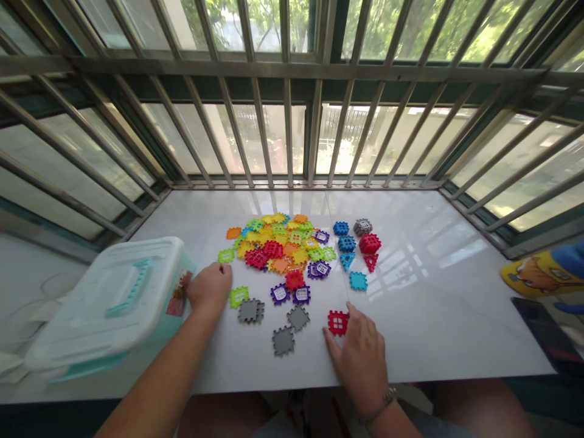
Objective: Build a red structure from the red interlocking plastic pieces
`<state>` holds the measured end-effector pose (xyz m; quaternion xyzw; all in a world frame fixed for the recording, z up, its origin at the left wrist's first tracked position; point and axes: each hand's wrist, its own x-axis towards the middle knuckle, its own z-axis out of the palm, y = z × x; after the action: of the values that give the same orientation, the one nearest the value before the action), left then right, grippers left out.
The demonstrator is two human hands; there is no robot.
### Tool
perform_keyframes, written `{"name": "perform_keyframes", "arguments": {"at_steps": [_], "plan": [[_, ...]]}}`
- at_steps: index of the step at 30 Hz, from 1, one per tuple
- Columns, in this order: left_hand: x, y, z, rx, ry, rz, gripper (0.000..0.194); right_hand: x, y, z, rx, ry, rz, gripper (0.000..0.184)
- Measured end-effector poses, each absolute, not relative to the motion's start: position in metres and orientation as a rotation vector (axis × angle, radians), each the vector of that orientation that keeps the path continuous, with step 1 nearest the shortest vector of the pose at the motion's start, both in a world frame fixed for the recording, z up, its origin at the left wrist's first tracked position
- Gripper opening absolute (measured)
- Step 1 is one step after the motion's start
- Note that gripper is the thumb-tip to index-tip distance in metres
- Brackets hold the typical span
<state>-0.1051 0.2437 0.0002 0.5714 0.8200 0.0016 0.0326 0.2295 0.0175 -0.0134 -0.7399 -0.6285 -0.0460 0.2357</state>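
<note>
A heap of flat, notched plastic tiles in yellow, green, orange, red and purple lies mid-table on the white surface. My right hand pinches a red window tile that lies flat on the table. My left hand rests curled at the heap's left edge, next to a green tile; what its fingers hold, if anything, is hidden. Three grey tiles lie between my hands. Small built cubes, blue, red and grey, stand right of the heap.
A pale teal plastic box with a lid and handle sits tilted at the left table edge. Metal window bars fence the far side. A yellow-and-blue toy and a dark flat object lie at the right edge.
</note>
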Motion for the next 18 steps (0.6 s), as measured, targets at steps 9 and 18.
{"name": "perform_keyframes", "arguments": {"at_steps": [9, 18], "plan": [[-0.108, 0.246, -0.003, 1.750, 2.513, -0.006, 0.061, 0.240, 0.020, -0.017, -1.968, -1.752, -0.048, 0.056], [-0.107, 0.248, 0.000, 1.700, 2.502, -0.033, 0.064, 0.318, 0.075, 0.020, -1.798, -1.773, -0.082, 0.067]]}}
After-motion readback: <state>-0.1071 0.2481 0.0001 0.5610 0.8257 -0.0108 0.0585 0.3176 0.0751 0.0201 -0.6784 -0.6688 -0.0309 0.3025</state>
